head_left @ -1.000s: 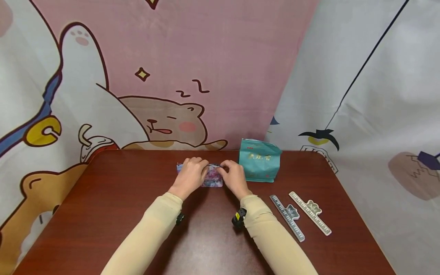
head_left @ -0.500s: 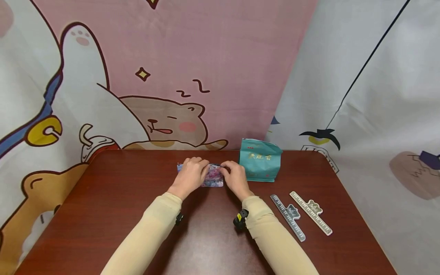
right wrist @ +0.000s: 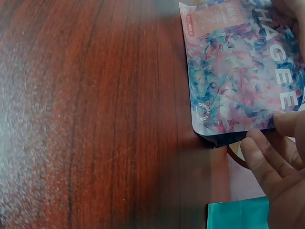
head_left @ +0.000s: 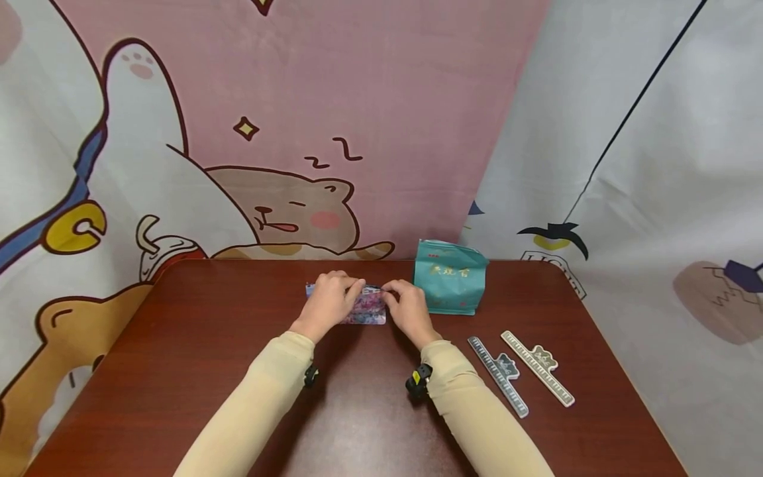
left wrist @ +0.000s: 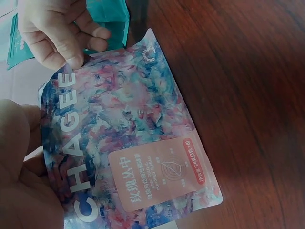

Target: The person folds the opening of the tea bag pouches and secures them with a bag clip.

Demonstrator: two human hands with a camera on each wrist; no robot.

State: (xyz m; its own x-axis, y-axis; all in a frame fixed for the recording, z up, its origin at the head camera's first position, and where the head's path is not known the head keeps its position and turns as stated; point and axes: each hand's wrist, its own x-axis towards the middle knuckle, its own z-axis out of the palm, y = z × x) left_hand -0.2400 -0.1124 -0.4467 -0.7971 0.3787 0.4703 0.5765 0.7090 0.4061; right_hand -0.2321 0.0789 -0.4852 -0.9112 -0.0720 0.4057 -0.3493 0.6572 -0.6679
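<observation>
A pink, blue and purple tea pouch (head_left: pixel 368 310) with CHAGEE lettering stands on the table between my hands. My left hand (head_left: pixel 329 301) grips its left part by the top edge, covering much of that side. In the left wrist view the ends of its fingers are hidden behind the pouch (left wrist: pixel 128 109). My right hand (head_left: pixel 408 309) pinches the top right corner between thumb and fingers. The right wrist view shows that thumb on the front of the pouch (right wrist: pixel 233 81), and a dark side fold below.
A teal pouch (head_left: pixel 450 278) stands just right of my right hand. Two long clips with ruler-like bars, one grey (head_left: pixel 499 377) and one cream (head_left: pixel 538 368), lie farther right on the brown table (head_left: pixel 197 358). A cartoon-printed cloth (head_left: pixel 405 132) hangs behind the table.
My left thumb has lifted and straightened slightly, and the left hand has shifted a little to the left, showing more of the pouch front. My right hand keeps its pinch.
</observation>
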